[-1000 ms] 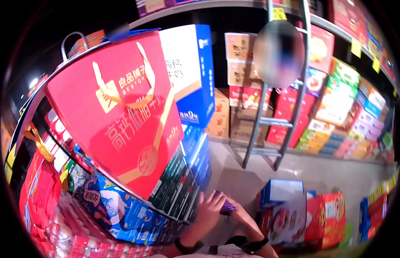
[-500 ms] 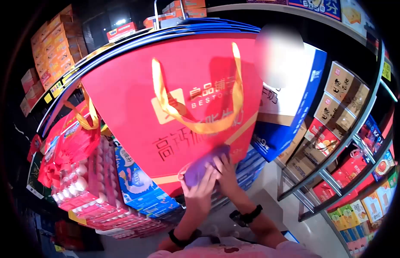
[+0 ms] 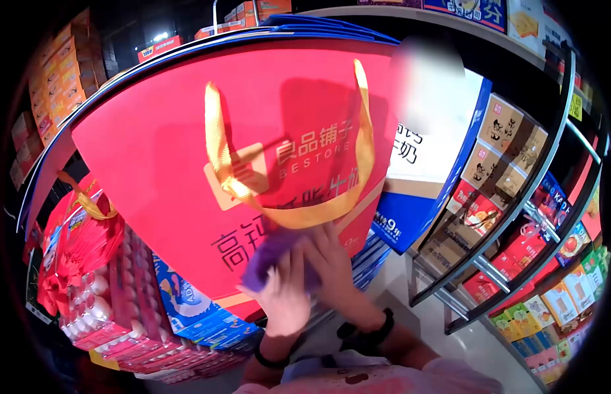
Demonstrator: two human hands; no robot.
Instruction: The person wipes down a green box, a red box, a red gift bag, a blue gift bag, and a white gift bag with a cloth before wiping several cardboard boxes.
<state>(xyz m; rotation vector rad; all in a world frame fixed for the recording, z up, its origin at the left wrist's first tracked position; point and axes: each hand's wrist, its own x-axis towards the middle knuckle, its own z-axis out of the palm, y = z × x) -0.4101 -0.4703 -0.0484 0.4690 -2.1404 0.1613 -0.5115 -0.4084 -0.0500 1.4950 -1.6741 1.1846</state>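
A purple cloth, folded and blurred by motion, is held between both hands in front of a large red gift bag. My left hand has its fingers wrapped round the cloth's lower side. On the cloth's right part, the fingers of my right hand press down. The bag's yellow ribbon handle loops down just above the hands. Dark bands circle both wrists.
Egg trays and a red bundle lie at the left, beside blue milk cartons. A white and blue bag stands right of the red one. Farther right, a metal ladder leans before shelved boxes.
The red bag appears larger and farther left. Both hands and the cloth have shifted left and slightly down, and the cloth has changed shape.
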